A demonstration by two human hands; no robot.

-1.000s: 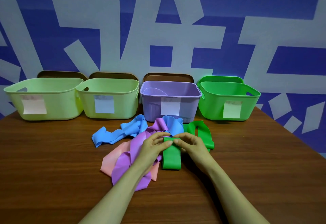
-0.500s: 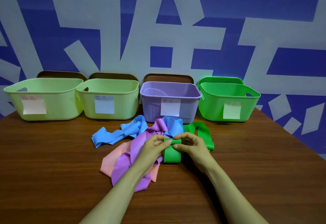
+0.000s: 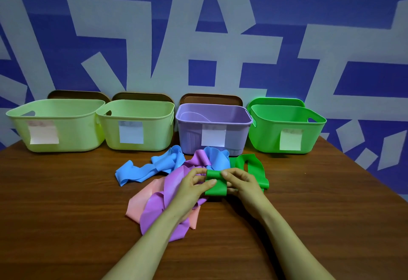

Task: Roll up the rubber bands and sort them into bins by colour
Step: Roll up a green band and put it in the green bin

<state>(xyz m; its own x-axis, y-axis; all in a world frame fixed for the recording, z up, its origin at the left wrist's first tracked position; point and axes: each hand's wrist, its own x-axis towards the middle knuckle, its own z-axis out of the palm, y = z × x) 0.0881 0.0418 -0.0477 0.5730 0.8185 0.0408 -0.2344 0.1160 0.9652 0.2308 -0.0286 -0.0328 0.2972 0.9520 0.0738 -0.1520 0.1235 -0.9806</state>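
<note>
The worktop [image 3: 66,191] is brown wood with grain. The bins [image 3: 287,121] are smooth plastic. The bands [image 3: 215,188] look soft, matt rubber.

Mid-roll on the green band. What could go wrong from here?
1. The left hand and right hand pinch the green band only at the roll's ends; it may spring open if either slips.
2. The purple band lies under the left hand and could get dragged along.
</note>
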